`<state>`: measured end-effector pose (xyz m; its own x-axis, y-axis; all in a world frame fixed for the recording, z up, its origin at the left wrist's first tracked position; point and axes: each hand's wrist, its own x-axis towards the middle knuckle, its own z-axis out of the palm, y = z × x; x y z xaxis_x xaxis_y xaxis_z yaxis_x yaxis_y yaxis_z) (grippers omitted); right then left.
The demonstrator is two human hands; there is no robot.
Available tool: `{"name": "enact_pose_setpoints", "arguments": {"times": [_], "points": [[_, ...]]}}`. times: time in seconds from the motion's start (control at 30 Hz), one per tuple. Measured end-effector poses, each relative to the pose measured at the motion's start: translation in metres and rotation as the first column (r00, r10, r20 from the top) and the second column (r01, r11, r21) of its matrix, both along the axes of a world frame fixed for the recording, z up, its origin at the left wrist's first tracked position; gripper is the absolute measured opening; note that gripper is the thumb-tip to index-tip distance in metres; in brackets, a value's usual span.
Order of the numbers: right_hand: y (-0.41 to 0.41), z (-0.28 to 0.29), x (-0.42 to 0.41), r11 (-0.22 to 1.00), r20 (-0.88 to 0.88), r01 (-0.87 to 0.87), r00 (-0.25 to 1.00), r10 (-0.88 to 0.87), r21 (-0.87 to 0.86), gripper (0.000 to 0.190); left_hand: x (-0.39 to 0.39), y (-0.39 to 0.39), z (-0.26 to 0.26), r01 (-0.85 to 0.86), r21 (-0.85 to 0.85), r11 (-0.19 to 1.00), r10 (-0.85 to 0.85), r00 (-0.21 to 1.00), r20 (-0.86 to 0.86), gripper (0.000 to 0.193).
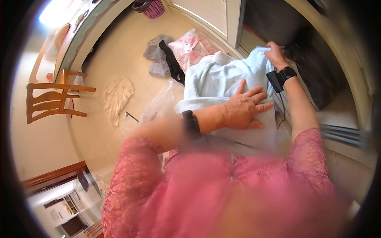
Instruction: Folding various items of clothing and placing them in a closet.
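A light blue cloth [226, 77], perhaps a garment or towel, lies spread in front of me, with a folded edge along its near left side. My left hand [242, 107] rests flat on it with the fingers spread. At the cloth's upper right corner, my right hand [276, 55] is closed on the fabric and lifts it a little. Beyond the cloth lie a pink printed cushion [187, 49], a black strip of fabric [171, 61] and a grey fluffy item [157, 53]. What lies under the cloth is hidden.
A crumpled cream cloth [118, 95] and a clear plastic bag [157, 104] are on the floor at left, near a wooden chair [49, 87]. At right is an open cabinet holding a dark plastic-wrapped item [312, 68]. A pink basket [153, 9] stands at the far wall.
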<state>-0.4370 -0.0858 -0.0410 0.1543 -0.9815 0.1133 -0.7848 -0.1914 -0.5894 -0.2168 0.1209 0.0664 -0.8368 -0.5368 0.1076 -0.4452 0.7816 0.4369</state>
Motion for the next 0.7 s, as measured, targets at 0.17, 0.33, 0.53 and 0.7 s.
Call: {"name": "enact_pose_setpoints", "arguments": {"times": [0.17, 0.33, 0.53, 0.7], "points": [[-0.009, 0.068, 0.067, 0.933, -0.621, -0.318, 0.769, 0.151, -0.168, 0.02, 0.001, 0.001, 0.002, 0.013, 0.017, 1.0, -0.012, 0.997, -0.08, 0.058], [-0.035, 0.033, 0.083, 0.903, -0.394, -0.406, 0.813, 0.428, 0.144, 0.023, 0.003, -0.004, 0.008, 0.025, 0.056, 0.998, -0.017, 0.989, -0.147, 0.054], [-0.009, -0.002, -0.002, 0.745, 0.552, -0.228, 0.804, -0.218, 0.627, 0.021, 0.048, -0.044, 0.0, -0.23, 0.299, 0.926, 0.351, 0.815, -0.461, 0.032], [0.089, 0.04, 0.014, 0.711, 0.539, -0.189, 0.785, -0.305, 0.677, 0.028, 0.17, -0.135, -0.084, -0.695, 0.208, 0.688, 0.687, 0.716, 0.121, 0.04]]}}
